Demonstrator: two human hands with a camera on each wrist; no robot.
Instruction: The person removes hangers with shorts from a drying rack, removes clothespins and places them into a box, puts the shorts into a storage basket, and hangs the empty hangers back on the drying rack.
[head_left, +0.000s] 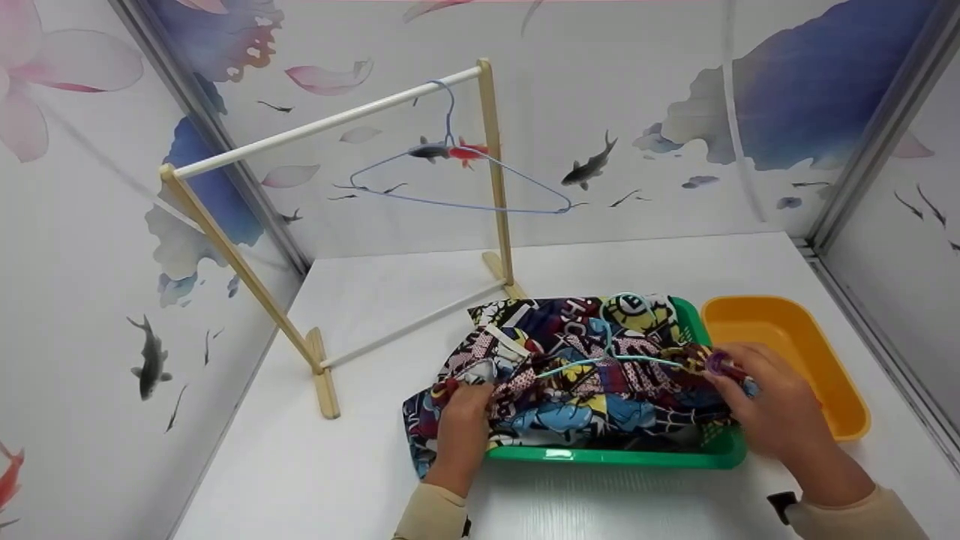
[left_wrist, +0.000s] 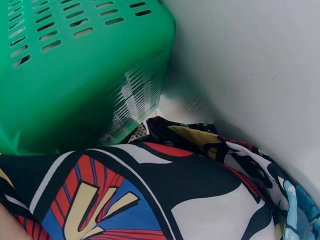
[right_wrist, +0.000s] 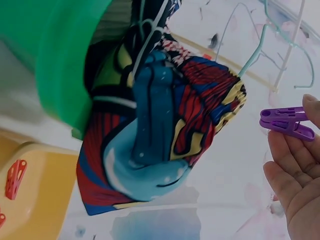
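Note:
My right hand [head_left: 780, 405] pinches a purple clothespin [right_wrist: 286, 122] between thumb and fingers. In the right wrist view the clothespin is apart from the cloth. A brightly patterned garment [head_left: 585, 416] with a gathered waistband lies over the green basket [head_left: 622, 457]. My left hand [head_left: 459, 427] grips the garment's left part; its fingertips are partly hidden by cloth. A light blue wire hanger [head_left: 606, 337] lies at the waistband, hook pointing away from me. Its right arm reaches the gathered edge near the clothespin. The left wrist view shows mostly draped cloth [left_wrist: 215, 210] beside the basket.
A wooden rack with a white top bar [head_left: 330, 121] stands at the back left. From it hangs an unloaded blue wire hanger [head_left: 457, 202]. A yellow tray [head_left: 832, 360] sits right of the basket, with red clothespins [right_wrist: 16, 179] inside. Walls border the table.

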